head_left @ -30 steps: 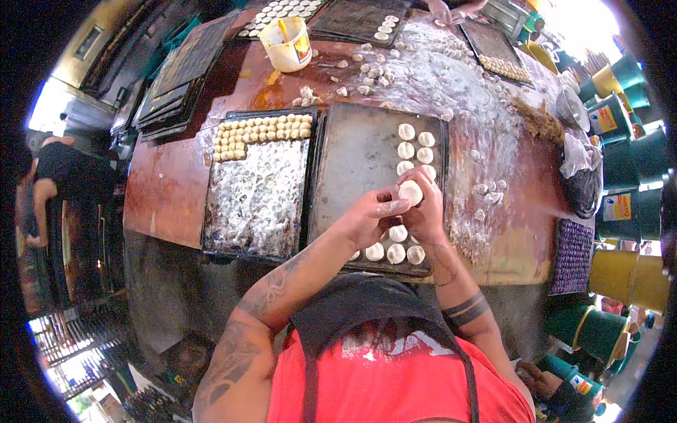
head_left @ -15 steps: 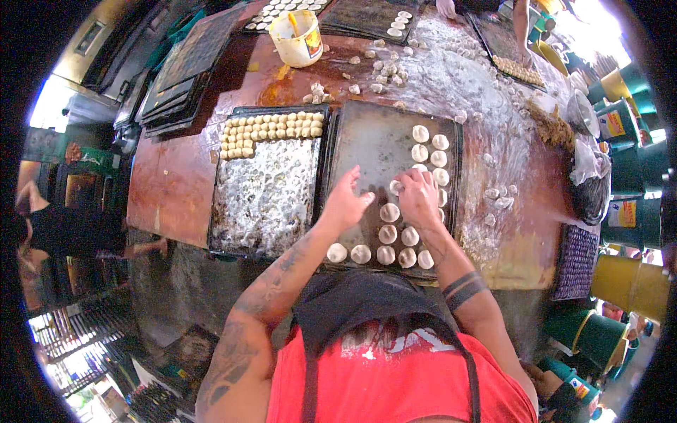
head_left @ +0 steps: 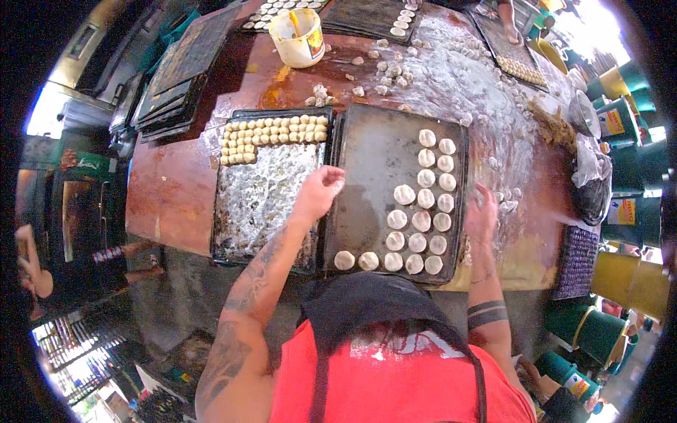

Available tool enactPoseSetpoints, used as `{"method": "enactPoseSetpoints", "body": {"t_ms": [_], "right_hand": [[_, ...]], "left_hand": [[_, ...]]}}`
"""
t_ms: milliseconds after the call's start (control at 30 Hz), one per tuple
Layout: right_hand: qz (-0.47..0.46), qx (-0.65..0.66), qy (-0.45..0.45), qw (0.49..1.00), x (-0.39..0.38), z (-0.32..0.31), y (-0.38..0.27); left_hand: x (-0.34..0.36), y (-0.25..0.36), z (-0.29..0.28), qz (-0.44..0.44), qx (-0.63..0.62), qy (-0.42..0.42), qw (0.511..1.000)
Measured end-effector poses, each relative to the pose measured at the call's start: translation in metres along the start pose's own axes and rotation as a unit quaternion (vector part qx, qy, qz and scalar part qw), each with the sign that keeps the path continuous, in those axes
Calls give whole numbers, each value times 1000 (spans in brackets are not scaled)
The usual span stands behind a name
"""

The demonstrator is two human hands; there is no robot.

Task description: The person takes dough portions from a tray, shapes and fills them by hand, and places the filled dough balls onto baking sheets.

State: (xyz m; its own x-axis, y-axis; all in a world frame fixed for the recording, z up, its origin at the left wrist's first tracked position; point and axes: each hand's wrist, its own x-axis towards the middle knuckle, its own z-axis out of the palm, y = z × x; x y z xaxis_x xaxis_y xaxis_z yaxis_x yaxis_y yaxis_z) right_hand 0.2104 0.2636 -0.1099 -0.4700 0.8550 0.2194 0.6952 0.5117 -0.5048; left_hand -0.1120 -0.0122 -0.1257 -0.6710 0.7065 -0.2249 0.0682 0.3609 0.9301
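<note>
The red-brown table (head_left: 169, 190) is the largest item, its right half dusted with flour. On it lies the dark tray (head_left: 370, 183), located between the two hands and bearing the dough rounds along its right side and near edge. The floured tray (head_left: 268, 176) adjoins it on the left, with small dough balls across its far end. A white bucket (head_left: 293, 53) stands beyond both.

The left forearm reaches up and inward over the floured tray; the left hand (head_left: 321, 192) is at the dark tray's left edge, thumb and fingertips drawn close together. The right forearm points nearly straight ahead; the right hand (head_left: 482, 213) is just outside that tray's right edge, fingers loosely bent and parted.

The dough rounds (head_left: 421, 221) are flat, pale and apart from both hands; the nearest are those of the right-hand column. The dough balls (head_left: 266, 131) are the smallest pieces noted.

Whether the left fingertips pinch anything cannot be determined. The right palm is largely hidden. A co-worker's hand (head_left: 513, 34) at upper right is indistinct, its arm cut off.
</note>
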Motion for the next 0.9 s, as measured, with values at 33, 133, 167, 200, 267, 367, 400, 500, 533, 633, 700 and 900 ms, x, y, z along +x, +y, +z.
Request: {"method": "enactPoseSetpoints", "body": {"t_ms": [33,133,167,200,267,367,400,500,533,633,700,900], "right_hand": [[12,-61,11,998,-8,-5,33],[0,-181,52,982,-59,-7,84],[-5,-174,51,983,-67,-14,91],[5,-143,2,990,-72,-26,99],[17,-109,-47,993,-73,-37,96],[128,125,48,983,-71,-41,100],[75,9,37,996,-78,-43,135],[103,-102,-26,989,-85,-46,154],[188,-99,-69,975,-84,-46,154],[232,281,-60,929,-67,-29,65],[97,391,-115,908,-50,-2,41],[-29,352,-222,909,-27,-13,-164]], "left_hand": [[4,-6,-10,13,46,40,998],[32,-17,-65,40,262,152,952],[40,-29,-88,62,350,224,907],[46,-36,-107,84,432,289,850],[50,-36,-138,23,468,354,809],[51,-51,-166,-2,511,343,788],[61,-51,-161,16,540,331,773],[59,-47,-162,52,541,319,777],[60,-38,-149,56,538,319,778],[26,-22,-106,-106,-114,257,954],[21,-16,-29,-117,-354,149,916],[-42,79,73,-112,-313,-4,943]]}}
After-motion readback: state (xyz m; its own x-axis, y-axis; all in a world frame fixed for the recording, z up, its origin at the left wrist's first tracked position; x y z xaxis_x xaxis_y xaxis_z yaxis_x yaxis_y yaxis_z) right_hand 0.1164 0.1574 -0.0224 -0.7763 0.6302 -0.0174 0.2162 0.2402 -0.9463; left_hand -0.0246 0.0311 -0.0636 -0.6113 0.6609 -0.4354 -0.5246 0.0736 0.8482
